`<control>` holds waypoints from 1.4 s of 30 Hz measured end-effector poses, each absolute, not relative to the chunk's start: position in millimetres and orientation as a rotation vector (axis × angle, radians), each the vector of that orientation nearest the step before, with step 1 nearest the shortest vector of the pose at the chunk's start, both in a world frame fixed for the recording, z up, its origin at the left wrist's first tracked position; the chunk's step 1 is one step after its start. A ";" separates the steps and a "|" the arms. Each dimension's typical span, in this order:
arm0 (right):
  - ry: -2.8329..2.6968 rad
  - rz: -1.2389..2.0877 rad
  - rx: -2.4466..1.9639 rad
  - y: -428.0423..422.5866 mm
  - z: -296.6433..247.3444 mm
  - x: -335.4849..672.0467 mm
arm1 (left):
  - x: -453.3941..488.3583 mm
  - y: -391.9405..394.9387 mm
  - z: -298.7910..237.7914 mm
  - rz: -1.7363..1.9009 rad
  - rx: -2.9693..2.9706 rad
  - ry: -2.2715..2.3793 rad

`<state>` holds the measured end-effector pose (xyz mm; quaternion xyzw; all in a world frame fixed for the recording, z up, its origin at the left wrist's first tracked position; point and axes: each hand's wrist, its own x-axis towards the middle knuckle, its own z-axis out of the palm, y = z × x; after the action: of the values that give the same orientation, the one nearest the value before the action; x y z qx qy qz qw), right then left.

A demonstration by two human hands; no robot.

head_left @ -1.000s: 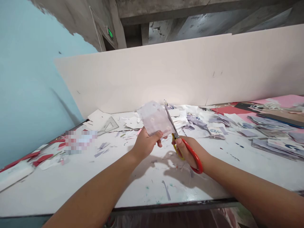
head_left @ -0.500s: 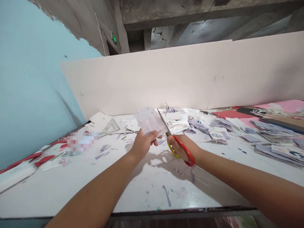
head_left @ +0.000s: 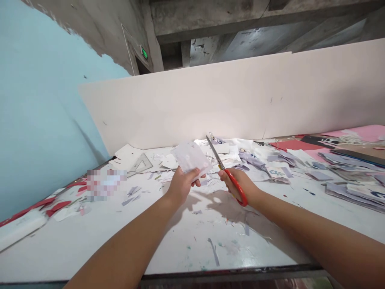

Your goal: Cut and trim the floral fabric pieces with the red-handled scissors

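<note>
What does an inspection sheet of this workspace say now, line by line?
Surface: white table, stained, dotted with paper bits.
Job's things: pale paper piece held up; red-handled scissors beside it, blades apart from the paper.
Clutter: paper scraps along the back, clear set square, red offcuts.
Grippers: left hand pinches the paper; right hand grips the scissors.
Cables: nothing seen.
Surroundings: white board behind, blue wall at left.

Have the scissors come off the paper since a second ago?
Yes. The scissors were along the paper edge; now they sit clear to its right, blades closed, judged against the white board.
</note>
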<state>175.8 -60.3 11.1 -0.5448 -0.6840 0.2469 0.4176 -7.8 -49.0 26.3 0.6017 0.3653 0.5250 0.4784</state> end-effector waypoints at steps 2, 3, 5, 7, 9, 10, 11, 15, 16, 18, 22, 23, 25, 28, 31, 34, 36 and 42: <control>-1.563 0.827 -1.266 -58.8 15.6 176.5 | -7.5 -49.4 25.9 1.285 1.526 0.940; -1.478 0.929 -1.199 -58.4 18.5 176.3 | -7.6 -49.4 25.4 1.291 1.569 0.991; -1.315 1.118 -1.078 -58.4 24.9 175.3 | -9.1 -48.9 24.3 1.323 1.751 1.104; -1.201 1.283 -1.023 -59.4 30.4 174.6 | -12.2 -48.2 23.3 1.340 2.094 1.123; -1.155 1.400 -1.026 -60.6 32.7 175.0 | -15.7 -47.6 22.5 1.328 2.446 1.038; -1.162 1.446 -1.036 -60.9 32.5 175.5 | -17.1 -47.4 22.1 1.318 2.562 0.996; -1.182 1.485 -1.041 -60.9 31.4 176.1 | -17.9 -47.3 21.8 1.321 2.624 0.977; -1.230 1.498 -0.968 -56.8 23.9 178.7 | -16.0 -46.0 21.8 1.516 2.345 1.077; -1.219 1.429 -0.953 -55.0 22.4 179.6 | -14.8 -45.6 22.4 1.536 2.174 1.109; -1.202 1.263 -0.956 -51.4 20.3 181.9 | -12.3 -45.1 24.2 1.447 1.872 1.115; -1.286 0.992 -1.039 -47.2 16.7 186.9 | -8.3 -47.2 27.2 1.189 1.661 0.978; -1.321 0.941 -1.057 -46.9 15.7 187.4 | -7.5 -48.1 27.4 1.177 1.656 0.963; -1.381 0.879 -1.082 -46.7 13.2 187.1 | -6.3 -49.7 27.3 1.192 1.661 0.967; -1.388 0.881 -1.101 -46.4 9.8 184.5 | -5.9 -50.9 25.9 1.205 1.700 0.982; -1.351 0.890 -1.098 -46.3 8.5 182.7 | -6.5 -51.5 25.2 1.183 1.762 1.035; -1.381 0.847 -1.112 -48.1 9.7 182.5 | -6.6 -52.9 26.3 1.177 1.752 1.066; -1.382 0.796 -1.131 -50.1 10.9 181.7 | -5.9 -53.8 26.6 1.136 1.695 0.997; -1.265 0.834 -1.057 -55.3 11.8 173.9 | -2.0 -51.2 20.0 1.010 1.613 0.923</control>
<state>173.9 -55.3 11.8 -0.4565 -0.5464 0.3602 0.6028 -2.0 -51.2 20.0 0.6642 0.3801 0.4162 0.4911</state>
